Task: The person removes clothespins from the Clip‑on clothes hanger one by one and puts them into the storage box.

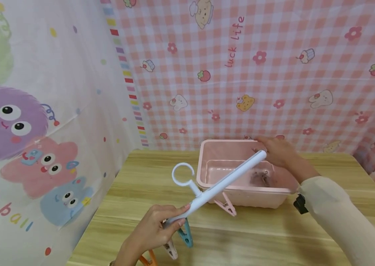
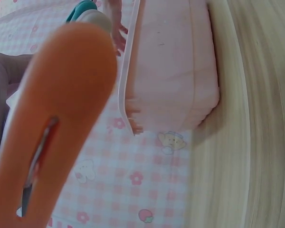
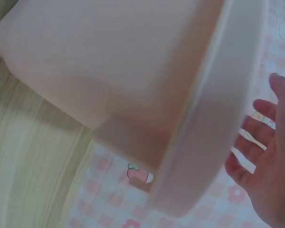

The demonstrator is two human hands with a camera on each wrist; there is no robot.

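My left hand grips one end of a pale blue-white clip hanger with an open ring hook. From its bar hang a pink clip, a teal clip, a whitish clip and an orange clip. That orange clip looms large in the left wrist view. The hanger's far end slants over a pink plastic basin. Over the basin's back right rim is my right hand. In the right wrist view, its fingers are spread and loosely bent beside the rim, holding nothing visible.
A wood-grain table carries the basin near its back edge. Behind it hangs a pink checked cloth, with a white cartoon-print cloth on the left. A dark patch shows inside the basin; its nature is unclear.
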